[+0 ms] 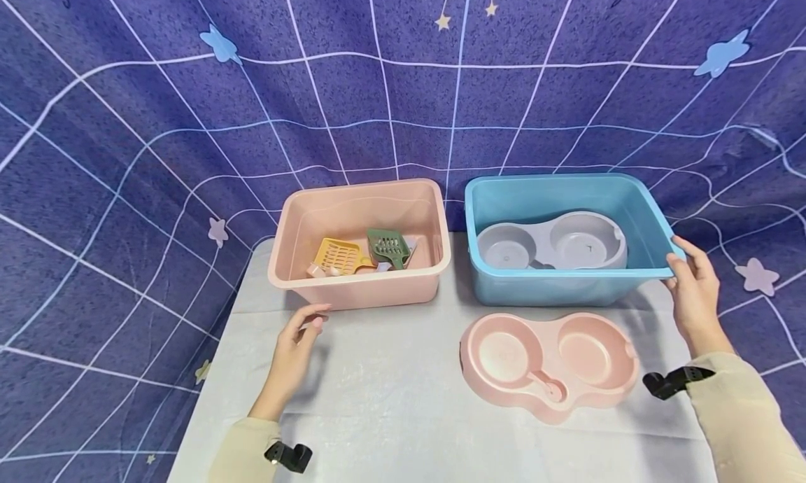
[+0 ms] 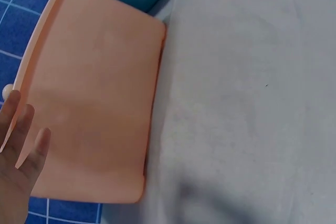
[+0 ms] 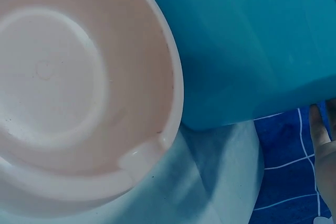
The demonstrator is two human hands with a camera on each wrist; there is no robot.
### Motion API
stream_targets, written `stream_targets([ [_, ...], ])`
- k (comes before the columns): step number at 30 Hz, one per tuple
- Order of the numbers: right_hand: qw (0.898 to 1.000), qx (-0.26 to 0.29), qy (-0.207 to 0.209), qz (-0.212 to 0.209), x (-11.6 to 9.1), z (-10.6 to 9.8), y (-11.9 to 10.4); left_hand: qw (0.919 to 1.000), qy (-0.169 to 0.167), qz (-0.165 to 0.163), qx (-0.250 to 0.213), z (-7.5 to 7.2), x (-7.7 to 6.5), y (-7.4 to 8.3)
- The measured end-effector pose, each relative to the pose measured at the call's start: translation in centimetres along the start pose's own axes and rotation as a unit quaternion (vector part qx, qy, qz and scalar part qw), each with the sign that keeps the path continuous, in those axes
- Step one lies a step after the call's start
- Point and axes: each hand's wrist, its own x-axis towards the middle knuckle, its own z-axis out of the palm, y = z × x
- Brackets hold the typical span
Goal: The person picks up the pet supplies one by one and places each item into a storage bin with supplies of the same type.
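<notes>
My left hand [image 1: 296, 339] is just in front of the peach plastic tub [image 1: 362, 294], thumb and fingers apart and holding nothing. In the left wrist view its fingers [image 2: 37, 153] overlap the tub's outer wall. My right hand [image 1: 695, 287] holds the front right corner of the blue tub [image 1: 560, 289] by its rim. The right wrist view shows fingers [image 3: 318, 127] beside the blue wall. Inside the blue tub lies a grey double pet bowl [image 1: 582, 248]. A pink double pet bowl [image 1: 548, 350] rests on the table before it.
The peach tub contains a yellow slotted litter scoop [image 1: 340, 255], a green one [image 1: 388, 245] and small pale items. Both tubs stand side by side on the white-covered table [image 1: 390, 399]. A blue curtain with a grid pattern [image 1: 415, 91] hangs behind and at the sides.
</notes>
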Motion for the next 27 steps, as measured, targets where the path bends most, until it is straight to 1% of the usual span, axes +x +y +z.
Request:
stream_targets([
  [5, 1.0, -0.006, 0.006, 0.003, -0.1, 0.1, -0.1, 0.9985, -0.035, -0.025, 0.033, 0.9, -0.1, -0.1],
  [8, 1.0, -0.01, 0.008, 0.004, -0.1, 0.1, -0.1, 0.9956, -0.059, -0.046, 0.056, 1.6, -0.1, -0.4],
  [11, 1.0, -0.012, 0.011, 0.004, -0.1, 0.2, 0.0, 0.9927, -0.081, -0.063, 0.064, 2.4, -0.2, -0.7],
  [19, 0.999, -0.025, 0.033, 0.011, -0.1, 0.2, -0.2, 0.9875, -0.122, -0.088, 0.048, 4.7, -0.4, -0.8],
  [22, 0.999, -0.034, 0.034, 0.013, -0.2, 0.1, -0.2, 0.9849, -0.138, -0.097, 0.037, 5.6, -0.5, -1.0],
  [25, 0.999, -0.034, 0.034, 0.016, -0.2, 0.2, -0.1, 0.9809, -0.16, -0.108, 0.028, 6.6, -0.7, -1.2],
  [27, 0.999, -0.032, 0.035, 0.018, -0.2, 0.3, 0.0, 0.9766, -0.178, -0.118, 0.025, 7.1, -0.8, -0.7],
])
